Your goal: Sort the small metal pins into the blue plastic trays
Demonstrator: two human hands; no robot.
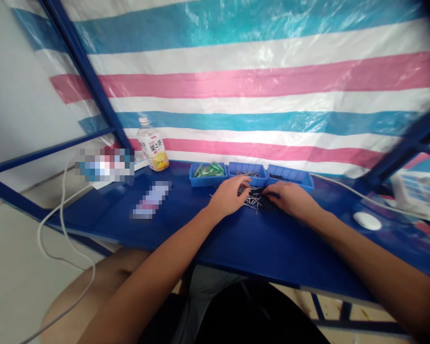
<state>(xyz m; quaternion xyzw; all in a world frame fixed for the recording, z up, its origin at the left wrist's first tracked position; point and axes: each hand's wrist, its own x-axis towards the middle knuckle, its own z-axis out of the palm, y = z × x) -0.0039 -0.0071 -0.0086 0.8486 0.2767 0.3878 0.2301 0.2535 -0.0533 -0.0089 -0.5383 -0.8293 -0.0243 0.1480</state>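
A loose pile of thin metal pins (252, 200), nail-like in shape, lies on the blue table, with thin black pieces (269, 204) at its right side. My left hand (230, 195) curves over the pile's left edge, its thumb and fingers apart. At the right edge, my right hand (288, 197) has its fingertips pinched together at the black pieces; what they hold is too small to make out. Behind the hands stand three blue bins in a row: a left bin (208, 181) with green pieces, a middle bin (264, 177) with metal pins, and a right bin (303, 179) with some black pieces.
A labelled drink bottle (153, 148) stands at the back left, near a blurred-out flat object (151, 200). A white computer mouse (367, 220) lies on the right. White cables (62, 205) hang at the left edge. A striped plastic sheet (236, 86) and blue frame bars (88, 71) border the table (243, 248).
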